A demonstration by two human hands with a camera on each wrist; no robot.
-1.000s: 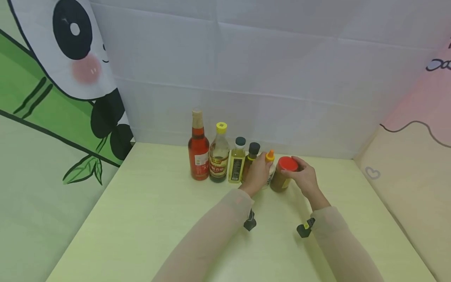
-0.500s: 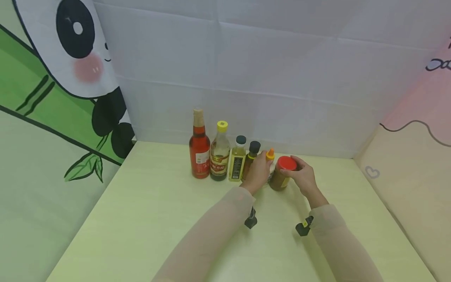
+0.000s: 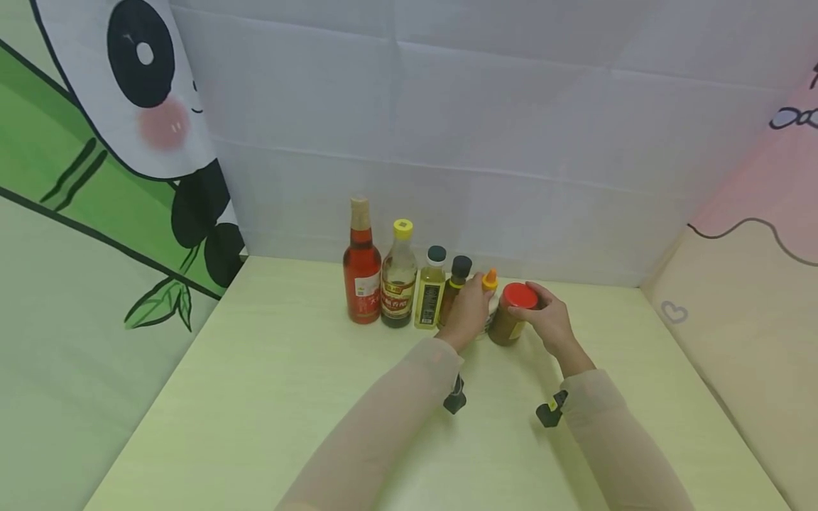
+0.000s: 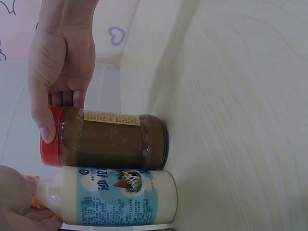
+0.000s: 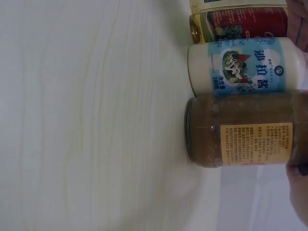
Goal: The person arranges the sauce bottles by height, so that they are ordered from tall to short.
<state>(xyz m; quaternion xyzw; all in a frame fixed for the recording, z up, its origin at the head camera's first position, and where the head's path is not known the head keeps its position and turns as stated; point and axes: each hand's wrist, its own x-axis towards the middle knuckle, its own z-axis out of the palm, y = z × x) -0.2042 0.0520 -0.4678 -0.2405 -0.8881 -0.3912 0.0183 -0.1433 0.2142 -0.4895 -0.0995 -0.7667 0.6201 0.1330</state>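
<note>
My right hand (image 3: 551, 321) grips the red lid (image 3: 520, 295) of an upright glass jar (image 4: 106, 142) with brown contents, thumb on the near side of the lid. Just left of the jar stands a white squeeze bottle (image 4: 120, 197) of salad dressing with a blue label and an orange nozzle cap (image 3: 490, 279). My left hand (image 3: 468, 312) holds that bottle by its neck, just below the cap. Jar and bottle stand side by side on the table, their sides meeting in both wrist views. In the head view my left hand hides most of the squeeze bottle.
Leftward, the row continues with a black-capped bottle (image 3: 461, 267), a green-capped oil bottle (image 3: 430, 297), a yellow-capped sauce bottle (image 3: 397, 287) and a tall red bottle (image 3: 362, 284). Behind them rises a pale cloth backdrop (image 3: 486, 128). The light wooden table (image 3: 275, 383) extends in front.
The head view has shifted slightly. Both hands keep their holds on the jar lid and the squeeze bottle, and the row of bottles stands as before.
</note>
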